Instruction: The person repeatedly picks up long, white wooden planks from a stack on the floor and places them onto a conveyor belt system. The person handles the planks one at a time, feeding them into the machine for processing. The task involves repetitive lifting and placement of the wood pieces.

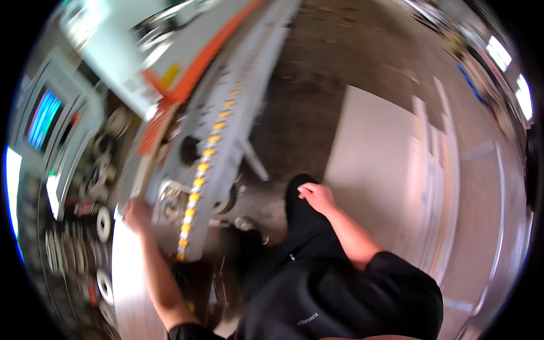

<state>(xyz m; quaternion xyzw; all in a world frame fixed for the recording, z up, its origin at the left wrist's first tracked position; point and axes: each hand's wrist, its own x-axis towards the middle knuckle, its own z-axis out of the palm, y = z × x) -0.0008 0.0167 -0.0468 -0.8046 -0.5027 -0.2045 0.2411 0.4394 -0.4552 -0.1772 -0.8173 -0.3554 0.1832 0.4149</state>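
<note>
My left hand point(137, 215) is at the upper end of a pale, shiny flat surface point(133, 277), beside the long machine. Its fingers are smeared by motion, so whether they grip the edge cannot be told. My right hand point(317, 197) hangs in front of my dark-trousered leg, its fingers curled in and nothing seen in them. Between the two runs the machine's grey rail point(241, 122) with a row of yellow rollers point(203, 167). An orange-edged grey machine housing point(198, 62) rises beyond my left hand.
Large pale boards point(368, 153) lie stacked on my right, next to a metal frame point(500, 198). On the left stand a control panel with a lit screen point(44, 119) and shelves of rolled edging tape point(65, 252). A slanted support leg point(255, 161) juts from the rail over the brown floor point(317, 62).
</note>
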